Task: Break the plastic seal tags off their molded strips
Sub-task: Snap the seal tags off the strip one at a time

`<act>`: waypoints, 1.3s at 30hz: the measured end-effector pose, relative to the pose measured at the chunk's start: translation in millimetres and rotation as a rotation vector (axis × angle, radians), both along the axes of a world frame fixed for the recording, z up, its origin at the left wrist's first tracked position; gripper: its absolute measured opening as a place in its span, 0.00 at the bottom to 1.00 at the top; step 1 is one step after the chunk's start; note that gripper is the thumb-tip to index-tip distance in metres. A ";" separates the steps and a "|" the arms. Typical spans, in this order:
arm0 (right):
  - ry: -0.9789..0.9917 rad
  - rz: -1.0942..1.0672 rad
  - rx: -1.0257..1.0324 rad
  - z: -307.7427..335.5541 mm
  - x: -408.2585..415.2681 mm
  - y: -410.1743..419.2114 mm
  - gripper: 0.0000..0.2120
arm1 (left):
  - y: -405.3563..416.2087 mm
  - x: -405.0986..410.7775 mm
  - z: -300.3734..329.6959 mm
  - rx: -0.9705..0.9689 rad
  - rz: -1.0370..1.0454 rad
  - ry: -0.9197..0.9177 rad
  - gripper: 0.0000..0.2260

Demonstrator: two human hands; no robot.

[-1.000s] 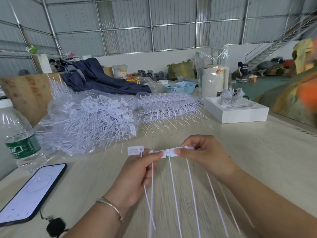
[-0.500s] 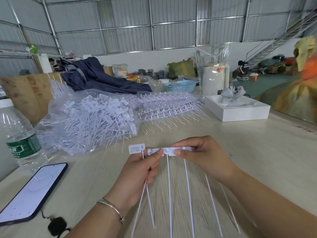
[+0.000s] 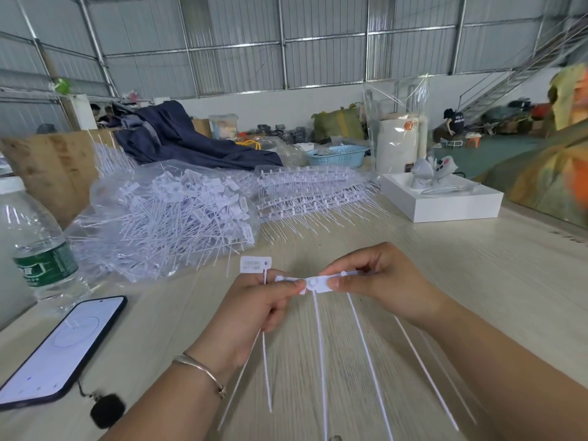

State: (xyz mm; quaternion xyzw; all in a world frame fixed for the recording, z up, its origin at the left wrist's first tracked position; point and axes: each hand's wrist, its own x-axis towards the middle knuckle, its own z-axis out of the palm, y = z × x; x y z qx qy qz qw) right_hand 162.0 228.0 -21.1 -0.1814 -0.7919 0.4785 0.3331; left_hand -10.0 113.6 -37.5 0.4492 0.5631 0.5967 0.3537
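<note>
Indoors, pale wooden table, corrugated metal walls

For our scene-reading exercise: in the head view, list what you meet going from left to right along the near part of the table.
Water bottle → phone → left hand → strip of seal tags → right hand.

A pale wood-grain tabletop carries everything here. Near left lies a lit phone, a water bottle upright just beyond it. Farther back sit a clear bag of loose seal tags, stacked molded strips to its right, then a white box far right. A blue basket and dark cloth lie farthest.
</note>
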 end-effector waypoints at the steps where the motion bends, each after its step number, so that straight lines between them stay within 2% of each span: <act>1: -0.018 0.005 0.005 1.5 1.2 0.5 0.05 | -0.5 -0.7 1.5 -0.012 -0.013 0.024 0.04; 6: -0.213 0.113 0.068 5.9 3.4 1.6 0.08 | -4.2 -0.4 3.8 -0.149 -0.131 0.190 0.05; 7: -0.267 0.138 0.088 6.2 4.0 1.8 0.09 | -5.0 0.6 5.0 -0.190 -0.128 0.286 0.05; 10: -0.356 0.151 0.086 11.2 12.9 8.8 0.10 | -7.0 -3.9 5.4 -0.309 0.007 0.734 0.08; 11: -0.342 0.116 0.072 13.8 17.8 14.1 0.10 | -6.7 -7.6 4.3 -0.317 0.080 0.750 0.08; 12: -0.306 0.072 0.062 15.8 22.0 19.3 0.09 | -6.5 -10.1 4.1 -0.292 0.128 0.650 0.07; 13: -0.260 0.032 0.058 16.5 24.4 22.6 0.08 | -5.8 -11.0 4.8 -0.239 0.122 0.440 0.07; 15: -0.199 -0.004 0.059 14.2 21.6 20.6 0.05 | -2.8 -7.8 6.4 -0.117 -0.018 0.036 0.12; 16: -0.182 0.001 0.058 11.4 16.7 16.9 0.05 | -0.2 -5.3 5.0 -0.079 -0.078 -0.081 0.14; 19: -0.119 0.032 0.023 3.5 1.0 4.6 0.06 | 5.1 5.2 -0.6 -0.085 -0.082 -0.260 0.16; 22: -0.073 0.032 0.053 0.6 -6.8 -2.3 0.05 | 6.0 9.2 -3.4 -0.123 -0.018 -0.428 0.08; 24: -0.075 0.017 0.122 -3.4 -8.5 -3.1 0.06 | 4.9 9.2 -3.2 -0.149 -0.004 -0.404 0.10; 28: -0.113 -0.071 0.362 -10.0 -8.0 -3.5 0.06 | 2.8 10.5 -1.0 -0.123 0.011 -0.160 0.19; 29: -0.104 -0.097 0.423 -10.1 -7.8 -3.4 0.05 | 2.5 11.9 -1.8 -0.110 0.010 -0.095 0.18; 32: -0.045 -0.169 0.579 -7.8 -8.0 -2.1 0.05 | 1.0 14.7 -5.3 -0.086 0.035 -0.012 0.06; 35: -0.059 -0.207 0.515 -6.0 -5.7 1.4 0.05 | 1.0 12.9 -4.7 -0.049 0.059 -0.114 0.04; 39: -0.040 -0.048 0.182 -3.7 -1.1 2.1 0.12 | -0.6 12.5 0.7 -0.023 -0.064 -0.335 0.06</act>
